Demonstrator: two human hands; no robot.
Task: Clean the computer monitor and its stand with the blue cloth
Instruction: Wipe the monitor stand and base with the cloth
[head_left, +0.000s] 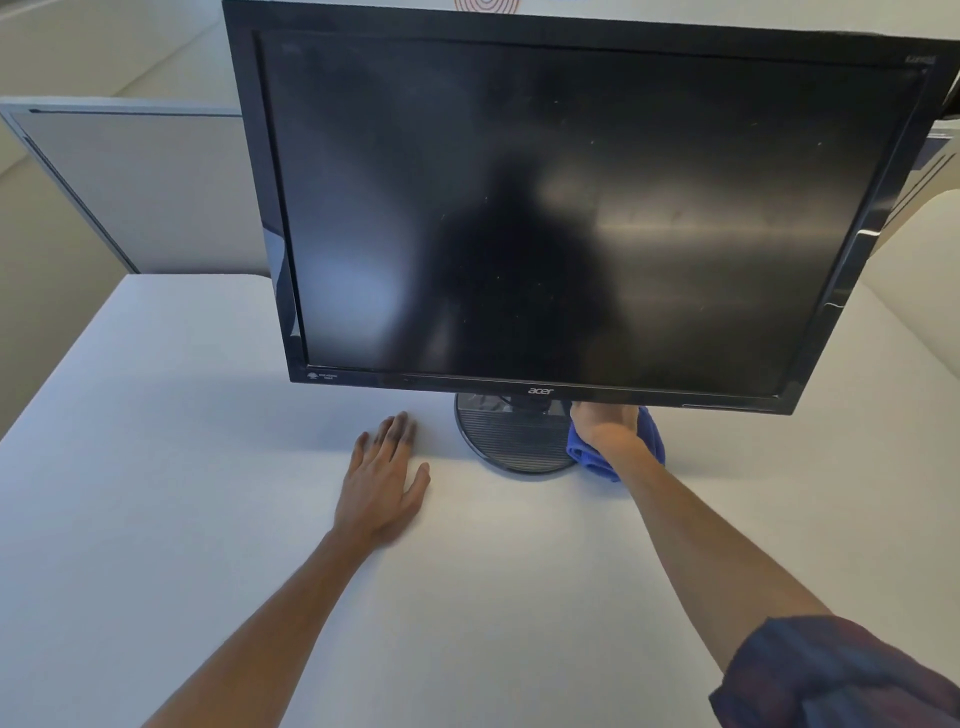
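Your right hand (605, 423) grips blue cloth (649, 447) on stand (511, 436) under monitor (566, 208); left hand (382, 478) flat on desk (208, 493); screen looks dusty, prob lots left

Count at this moment, one view only. Monitors: one, a black monitor (571, 208) with dark screen. Stands: one round stand (506, 439) beneath it. Cloths: one blue cloth (649, 441), bunched at the stand's right edge. Hands: two, left hand (382, 478) and right hand (605, 423). Tables: one white table (208, 467). Partition panels: one grey partition panel (140, 192) behind the table. Rolled sleeves: one dark sleeve (841, 675).
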